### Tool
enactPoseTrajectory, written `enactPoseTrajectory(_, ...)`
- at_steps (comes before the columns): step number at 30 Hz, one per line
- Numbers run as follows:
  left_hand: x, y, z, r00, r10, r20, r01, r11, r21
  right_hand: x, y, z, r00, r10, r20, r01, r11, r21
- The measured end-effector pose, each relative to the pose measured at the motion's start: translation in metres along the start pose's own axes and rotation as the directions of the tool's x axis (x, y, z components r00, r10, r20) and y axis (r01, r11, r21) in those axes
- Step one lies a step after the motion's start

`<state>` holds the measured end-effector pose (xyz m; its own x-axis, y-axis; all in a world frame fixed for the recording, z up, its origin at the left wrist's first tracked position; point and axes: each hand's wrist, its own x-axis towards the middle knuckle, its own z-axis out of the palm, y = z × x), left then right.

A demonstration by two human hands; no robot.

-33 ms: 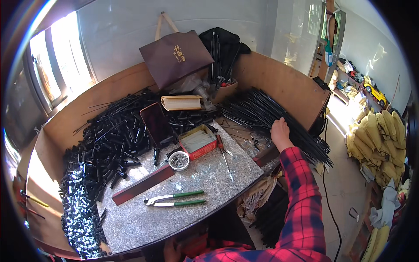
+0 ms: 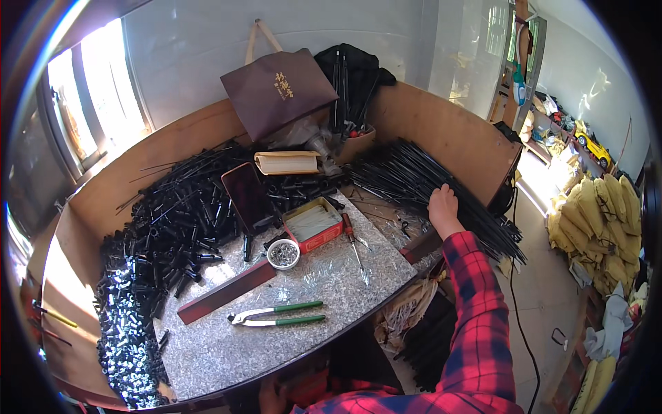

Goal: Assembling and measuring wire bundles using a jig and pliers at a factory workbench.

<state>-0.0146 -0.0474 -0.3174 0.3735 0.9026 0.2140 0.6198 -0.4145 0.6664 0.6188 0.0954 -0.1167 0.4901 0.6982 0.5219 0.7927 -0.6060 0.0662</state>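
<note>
My right hand (image 2: 443, 208) lies at the near side of a pile of long, thin black rods (image 2: 407, 171) at the right of the workbench. Its fingers are bent and closed against the rods, though the fingertips are partly hidden. Low at the bottom edge, in shadow, my left hand (image 2: 273, 396) shows only in part, below the grey speckled board (image 2: 227, 362); its fingers cannot be made out. Pincers with green handles (image 2: 279, 314) lie on the board. Behind them are a white cup of small metal bits (image 2: 283, 254), a red tin (image 2: 321, 238) and a red-handled awl (image 2: 349, 231).
Short black tubes (image 2: 179, 214) heap along the left. A phone (image 2: 245, 196) leans at the heap. A dark red bar (image 2: 224, 293) lies across the board. A brown paper bag (image 2: 276, 93) stands behind, within a curved wooden rim (image 2: 441, 124). Yellowish bundles (image 2: 596, 221) pile at far right.
</note>
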Motion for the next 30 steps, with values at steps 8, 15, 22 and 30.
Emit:
enactPoseTrajectory(8,-0.005,0.003,0.002,0.992,-0.118,0.044,0.119,0.993,-0.024,0.002,-0.001,-0.011,0.997,-0.063,0.044,0.057,0.990,0.127)
enactPoseTrajectory(15,-0.004,0.000,0.001,0.985,-0.144,0.092,0.146,0.989,-0.015,0.000,0.004,-0.028,0.986,-0.167,0.026,0.162,0.979,0.126)
enactPoseTrajectory(22,-0.001,0.006,-0.006,0.971,-0.173,0.165,0.177,0.984,-0.015,-0.001,0.023,-0.041,0.962,-0.264,0.062,0.231,0.917,0.324)
enactPoseTrajectory(30,0.002,0.018,-0.007,0.987,-0.115,0.116,0.117,0.993,-0.011,0.016,0.062,-0.011,0.996,-0.078,0.035,0.072,0.989,0.130)
